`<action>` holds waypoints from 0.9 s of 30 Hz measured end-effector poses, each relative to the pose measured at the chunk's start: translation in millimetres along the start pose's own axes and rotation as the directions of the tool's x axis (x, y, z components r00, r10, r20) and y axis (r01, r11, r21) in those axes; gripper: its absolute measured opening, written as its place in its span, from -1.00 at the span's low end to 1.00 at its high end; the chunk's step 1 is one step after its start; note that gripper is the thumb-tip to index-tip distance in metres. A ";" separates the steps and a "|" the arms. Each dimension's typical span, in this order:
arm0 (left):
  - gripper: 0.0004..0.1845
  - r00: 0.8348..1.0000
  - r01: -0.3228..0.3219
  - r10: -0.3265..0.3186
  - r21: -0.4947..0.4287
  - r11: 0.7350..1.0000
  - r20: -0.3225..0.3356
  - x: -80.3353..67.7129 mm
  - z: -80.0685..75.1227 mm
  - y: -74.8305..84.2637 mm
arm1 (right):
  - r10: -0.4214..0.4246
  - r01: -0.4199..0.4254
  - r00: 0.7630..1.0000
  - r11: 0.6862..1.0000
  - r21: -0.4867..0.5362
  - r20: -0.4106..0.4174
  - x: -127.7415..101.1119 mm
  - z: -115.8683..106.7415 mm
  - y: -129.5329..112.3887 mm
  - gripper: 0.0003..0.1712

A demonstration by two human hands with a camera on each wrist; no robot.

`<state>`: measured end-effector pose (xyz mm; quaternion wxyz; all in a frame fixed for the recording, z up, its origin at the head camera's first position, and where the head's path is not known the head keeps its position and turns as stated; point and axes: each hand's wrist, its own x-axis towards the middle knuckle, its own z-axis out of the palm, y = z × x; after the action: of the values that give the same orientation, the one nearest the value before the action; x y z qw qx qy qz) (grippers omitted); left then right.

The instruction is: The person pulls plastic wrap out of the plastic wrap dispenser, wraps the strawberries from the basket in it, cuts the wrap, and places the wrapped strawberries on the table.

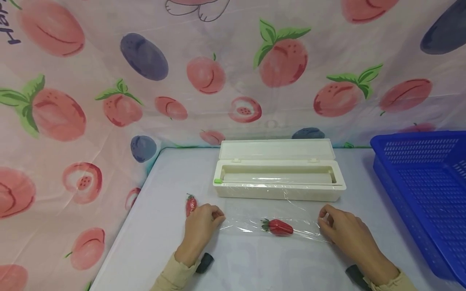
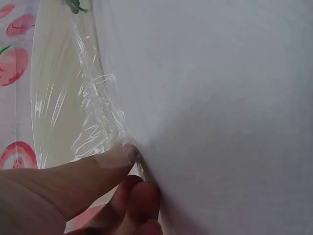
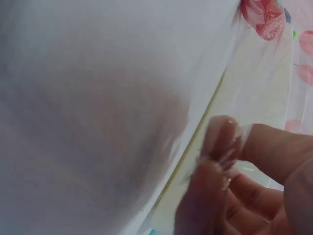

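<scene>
Head view: your left hand (image 1: 202, 223) and right hand (image 1: 338, 228) each pinch a near corner of the cling film (image 1: 276, 218) drawn across the worktop (image 1: 255, 266), a strawberry (image 1: 278, 227) lying on it between them. The sheet looks still joined to the open dispenser box (image 1: 278, 178) behind, so cutting and wrapping remain. A second strawberry (image 1: 191, 204) waits beside your left hand. Only the wrist views show fingertips (image 2: 128, 154) clamping crinkled film.
</scene>
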<state>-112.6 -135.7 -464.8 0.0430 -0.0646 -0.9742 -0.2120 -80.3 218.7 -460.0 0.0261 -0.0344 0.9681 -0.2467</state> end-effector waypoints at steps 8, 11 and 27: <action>-0.88 0.999 -0.041 0.042 0.090 0.995 -0.009 -6.0 -16.0 6.0 | -0.013 0.013 1.000 1.000 -0.011 0.012 1.2 5.0 2.3 -0.75; -0.88 0.986 -0.160 0.162 0.073 0.984 -0.027 -8.0 -25.1 15.6 | -0.012 0.012 1.000 1.000 -0.022 0.013 1.8 5.7 2.8 -0.74; -0.59 0.856 -0.436 0.420 -0.015 0.900 0.303 -6.9 -1.2 19.7 | -0.050 0.050 0.999 0.999 -0.010 -0.012 -0.2 6.5 4.4 -0.70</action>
<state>-102.9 -119.2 -456.5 -0.0566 -0.3097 -0.9359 -0.1583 -79.9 219.5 -467.8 0.0139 -0.0573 0.9682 -0.2430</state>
